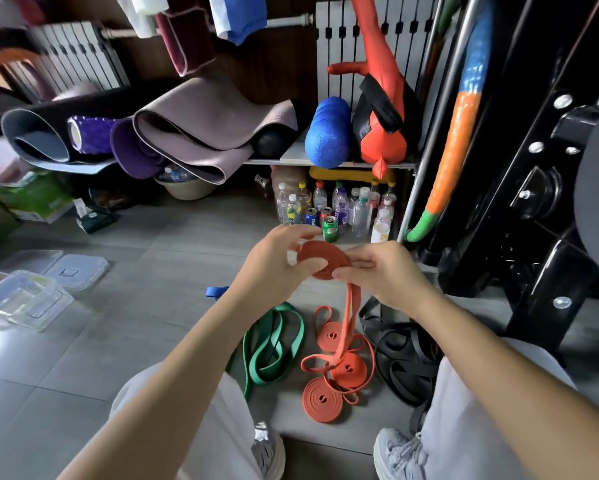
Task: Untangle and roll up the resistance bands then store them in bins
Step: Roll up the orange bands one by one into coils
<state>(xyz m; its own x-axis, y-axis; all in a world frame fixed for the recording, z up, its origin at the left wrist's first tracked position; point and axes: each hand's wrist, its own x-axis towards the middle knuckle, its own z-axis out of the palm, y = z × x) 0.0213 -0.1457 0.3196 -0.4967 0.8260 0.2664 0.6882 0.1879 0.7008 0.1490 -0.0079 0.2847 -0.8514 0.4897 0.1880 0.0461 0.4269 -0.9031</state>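
On the floor at 6 o'clock lie three orange coils [322,398], with a green band [284,308] at 7 and black bands [405,355] at 5. Above them, the left hand [277,265] and right hand [384,271] both pinch an orange roll [322,258], its tail hanging. Clear bins [24,299] sit at 9.

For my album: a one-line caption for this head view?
Left hand and right hand coil an orange band above a loose green band and black bands.
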